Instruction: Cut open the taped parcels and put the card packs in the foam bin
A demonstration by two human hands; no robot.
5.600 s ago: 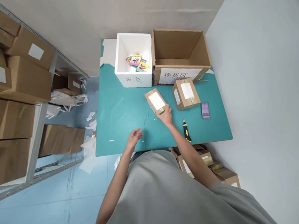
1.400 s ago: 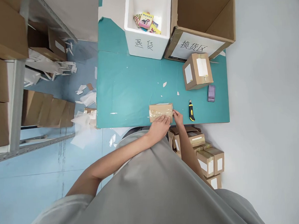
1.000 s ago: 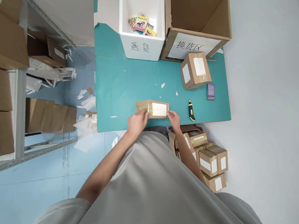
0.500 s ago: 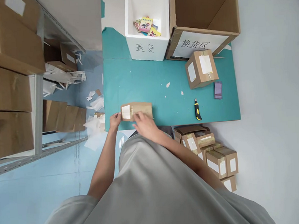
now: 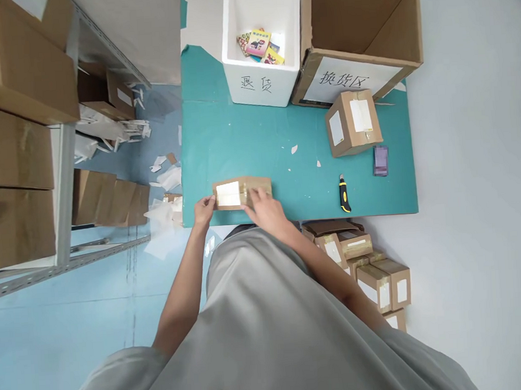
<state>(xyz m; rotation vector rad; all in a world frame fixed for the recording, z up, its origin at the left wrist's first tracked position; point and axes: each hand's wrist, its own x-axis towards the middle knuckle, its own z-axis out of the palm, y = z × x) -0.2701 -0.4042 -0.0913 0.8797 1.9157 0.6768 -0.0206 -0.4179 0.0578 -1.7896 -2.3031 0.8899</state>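
Note:
A small brown cardboard box (image 5: 257,184) with a white label (image 5: 228,194) lies at the front left of the green table (image 5: 257,136). My left hand (image 5: 204,211) pinches the box's left end between thumb and fingers. Across the top of the box rests my right hand (image 5: 268,213), its fingers apart, touching the surface to the right of the label. A black and yellow utility knife (image 5: 344,194) lies farther right on the table.
Behind stand a white bin (image 5: 260,86) with colourful booklets (image 5: 259,43) and a large open carton (image 5: 362,53). A labelled box (image 5: 353,123) and a phone (image 5: 380,160) are at the right. Shelves with boxes (image 5: 17,145) stand left; more boxes (image 5: 374,282) are below the table.
The small box sits slightly farther right and more of its white label shows. My right hand has slid right along its top. The view has shifted a little.

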